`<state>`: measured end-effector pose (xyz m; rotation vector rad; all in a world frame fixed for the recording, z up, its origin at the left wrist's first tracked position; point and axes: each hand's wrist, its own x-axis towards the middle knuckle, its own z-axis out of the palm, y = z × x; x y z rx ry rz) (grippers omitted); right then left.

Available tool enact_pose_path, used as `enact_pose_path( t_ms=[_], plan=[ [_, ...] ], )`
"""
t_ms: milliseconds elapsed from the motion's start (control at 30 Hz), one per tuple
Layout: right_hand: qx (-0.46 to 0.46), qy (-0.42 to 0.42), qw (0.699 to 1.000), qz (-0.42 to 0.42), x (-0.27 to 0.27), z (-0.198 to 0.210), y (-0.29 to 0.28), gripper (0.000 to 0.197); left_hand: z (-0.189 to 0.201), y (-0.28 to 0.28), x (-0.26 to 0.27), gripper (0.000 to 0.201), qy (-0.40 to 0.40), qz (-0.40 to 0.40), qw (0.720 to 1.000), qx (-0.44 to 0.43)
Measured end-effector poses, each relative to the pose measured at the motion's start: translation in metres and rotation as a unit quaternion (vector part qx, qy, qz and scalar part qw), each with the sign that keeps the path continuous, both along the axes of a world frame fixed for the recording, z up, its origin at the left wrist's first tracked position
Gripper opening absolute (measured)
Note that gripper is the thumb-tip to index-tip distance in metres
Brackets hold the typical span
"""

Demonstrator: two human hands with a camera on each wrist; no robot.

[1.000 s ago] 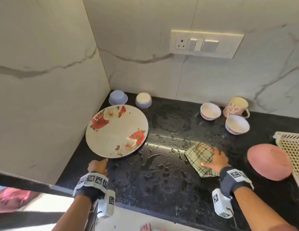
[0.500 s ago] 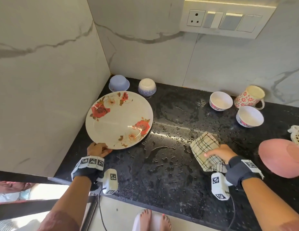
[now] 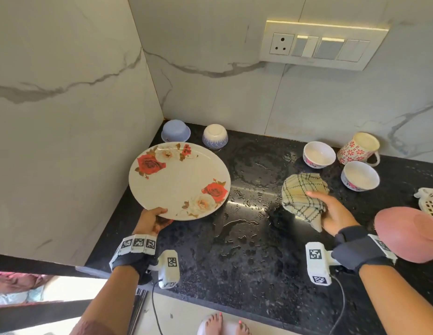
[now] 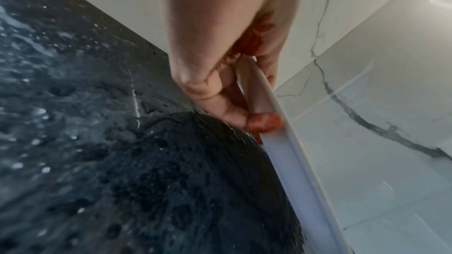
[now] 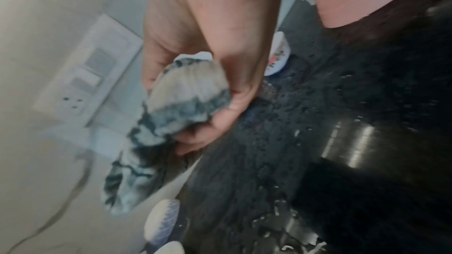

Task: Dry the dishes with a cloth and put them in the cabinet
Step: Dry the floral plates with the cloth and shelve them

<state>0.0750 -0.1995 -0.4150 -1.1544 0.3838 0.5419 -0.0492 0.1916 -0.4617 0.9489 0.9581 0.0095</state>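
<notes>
A large white plate [image 3: 179, 180] with red roses is lifted off the wet black counter [image 3: 246, 250] near the left wall. My left hand [image 3: 155, 220] grips its near rim, thumb on top; the left wrist view shows the plate rim [image 4: 281, 142] pinched between the fingers [image 4: 220, 103]. My right hand [image 3: 331, 213] holds a bunched checked cloth [image 3: 302, 197] above the counter, right of the plate. In the right wrist view the cloth [image 5: 171, 115] hangs from the curled fingers [image 5: 215, 123].
Two upturned bluish bowls [image 3: 175, 131] [image 3: 215, 136] stand in the back corner. Two white bowls [image 3: 319, 154] [image 3: 360, 175] and a flowered mug [image 3: 359, 148] stand at the back right. A pink bowl [image 3: 408, 233] and a white basket [image 3: 430, 204] lie at the right edge. Water pools mid-counter.
My left hand has taken hold of the plate's rim and lifted it off the counter. My right hand has gathered the cloth up from the counter.
</notes>
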Motion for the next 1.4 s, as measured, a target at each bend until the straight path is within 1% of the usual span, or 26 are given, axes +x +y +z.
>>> enact_pose_path(
  t_ms=[67, 100, 167, 200, 233, 267, 333, 367, 433, 467, 500, 533, 567, 600, 633, 700, 733, 833, 867, 900, 1033, 1100, 1200, 1233, 1333, 1400],
  plan=[
    [0.001, -0.038, 0.999, 0.023, 0.003, 0.017, 0.01, 0.089, 0.012, -0.01, -0.011, 0.048, -0.04, -0.025, 0.999, 0.003],
    [-0.015, -0.058, 0.998, 0.036, 0.005, 0.027, 0.016, 0.086, 0.022, -0.018, -0.017, 0.046, -0.065, -0.04, 0.997, -0.002],
    [-0.067, -0.106, 0.991, 0.044, 0.009, 0.045, 0.033, 0.059, 0.039, -0.035, -0.027, 0.041, -0.11, -0.068, 0.991, -0.024],
    [-0.106, -0.136, 0.984, 0.042, 0.01, 0.054, 0.041, 0.05, 0.048, -0.044, -0.029, 0.042, -0.13, -0.086, 0.987, -0.037],
    [-0.16, -0.171, 0.972, 0.04, 0.011, 0.063, 0.049, 0.046, 0.055, -0.052, -0.03, 0.044, -0.145, -0.103, 0.983, -0.048],
    [-0.226, -0.215, 0.95, 0.033, 0.012, 0.071, 0.057, 0.045, 0.063, -0.06, -0.029, 0.045, -0.155, -0.12, 0.979, -0.054],
    [-0.371, -0.307, 0.876, 0.01, 0.016, 0.085, 0.072, 0.043, 0.078, -0.076, -0.027, 0.046, -0.174, -0.154, 0.97, -0.066],
    [-0.412, -0.342, 0.844, 0.0, 0.019, 0.088, 0.078, 0.043, 0.087, -0.085, -0.026, 0.048, -0.184, -0.173, 0.965, -0.071],
    [-0.44, -0.389, 0.809, 0.018, 0.021, 0.092, 0.089, 0.043, 0.098, -0.101, -0.024, 0.053, -0.195, -0.209, 0.955, -0.078],
    [-0.448, -0.406, 0.795, 0.049, 0.021, 0.092, 0.093, 0.042, 0.102, -0.108, -0.023, 0.053, -0.196, -0.222, 0.952, -0.079],
    [-0.461, -0.42, 0.777, 0.085, 0.021, 0.089, 0.094, 0.042, 0.105, -0.114, -0.022, 0.052, -0.199, -0.233, 0.949, -0.077],
    [-0.491, -0.428, 0.749, 0.121, 0.02, 0.086, 0.092, 0.046, 0.107, -0.12, -0.021, 0.052, -0.204, -0.241, 0.946, -0.074],
    [-0.538, -0.425, 0.712, 0.152, 0.02, 0.081, 0.09, 0.055, 0.107, -0.125, -0.02, 0.053, -0.208, -0.245, 0.944, -0.072],
    [-0.587, -0.399, 0.682, 0.177, 0.018, 0.078, 0.085, 0.067, 0.108, -0.13, -0.019, 0.055, -0.212, -0.246, 0.943, -0.069],
    [-0.619, -0.366, 0.668, 0.191, 0.015, 0.076, 0.082, 0.074, 0.109, -0.133, -0.019, 0.056, -0.216, -0.248, 0.942, -0.065],
    [-0.636, -0.33, 0.672, 0.185, 0.012, 0.07, 0.077, 0.076, 0.111, -0.137, -0.019, 0.055, -0.217, -0.26, 0.939, -0.051],
    [-0.626, -0.321, 0.687, 0.181, 0.01, 0.07, 0.076, 0.072, 0.112, -0.14, -0.018, 0.055, -0.216, -0.269, 0.937, -0.043],
    [-0.547, -0.298, 0.765, 0.161, 0.014, 0.075, 0.08, 0.065, 0.117, -0.145, -0.018, 0.054, -0.213, -0.299, 0.93, -0.023],
    [-0.523, -0.3, 0.782, 0.161, 0.016, 0.077, 0.082, 0.064, 0.119, -0.145, -0.017, 0.055, -0.212, -0.309, 0.927, -0.014],
    [-0.505, -0.314, 0.787, 0.161, 0.02, 0.077, 0.085, 0.063, 0.12, -0.145, -0.016, 0.058, -0.21, -0.32, 0.924, -0.003],
    [-0.433, -0.412, 0.784, 0.165, 0.02, 0.089, 0.108, 0.059, 0.125, -0.145, -0.012, 0.076, -0.209, -0.351, 0.912, 0.028],
    [-0.394, -0.456, 0.779, 0.174, 0.012, 0.098, 0.119, 0.053, 0.129, -0.145, -0.011, 0.077, -0.211, -0.349, 0.912, 0.034],
    [-0.346, -0.477, 0.783, 0.199, -0.002, 0.106, 0.132, 0.057, 0.136, -0.142, -0.007, 0.074, -0.217, -0.35, 0.91, 0.045],
    [-0.342, -0.486, 0.773, 0.224, -0.006, 0.107, 0.135, 0.057, 0.14, -0.139, -0.006, 0.073, -0.217, -0.35, 0.91, 0.047],
    [-0.345, -0.52, 0.722, 0.299, -0.017, 0.107, 0.14, 0.052, 0.148, -0.133, -0.004, 0.077, -0.218, -0.35, 0.909, 0.054],
    [-0.314, -0.525, 0.722, 0.323, -0.024, 0.108, 0.14, 0.052, 0.149, -0.13, -0.003, 0.084, -0.23, -0.351, 0.906, 0.06]
  ],
)
